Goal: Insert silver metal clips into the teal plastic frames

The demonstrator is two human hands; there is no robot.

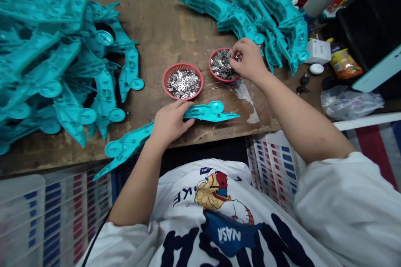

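My left hand is closed around the middle of a long turquoise plastic part lying at the table's front edge. One end of the part juts out past the edge at the lower left. My right hand reaches into a red basket of small metal pieces, its thumb and fingers pinched together at the heap. Whatever is between those fingertips is hidden or too small to make out. A second red basket with shinier small metal pieces stands just beyond my left hand.
A tall heap of turquoise parts covers the table's left side. More turquoise parts lie at the back right. A thin metal tool rests near the baskets. A white box and a plastic bag sit at the right.
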